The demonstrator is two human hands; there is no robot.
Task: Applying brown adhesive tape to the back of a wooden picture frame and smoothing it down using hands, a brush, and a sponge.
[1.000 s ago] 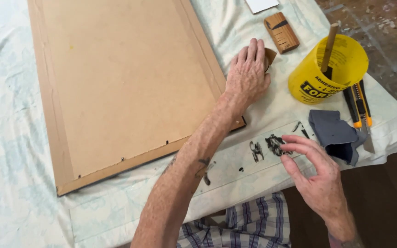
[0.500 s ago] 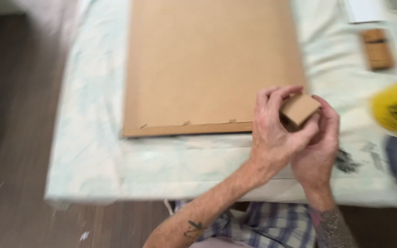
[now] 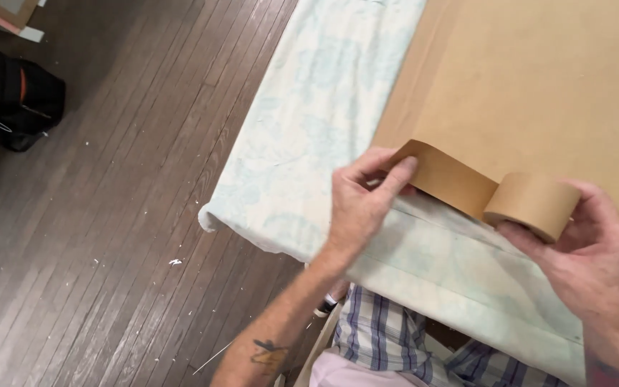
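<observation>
Bare forearms, a dark tattoo (image 3: 269, 352) on the left one, above a plaid shirt (image 3: 388, 337) in blue and white.

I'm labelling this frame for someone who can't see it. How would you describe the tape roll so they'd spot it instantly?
Start at the large brown hardboard panel lying on the pale patterned cloth-covered table. At its near edge, the right hand holds a squat roll of brown paper tape. A pulled-out strip runs from it to the left hand, and it is the only round thing there.
</observation>
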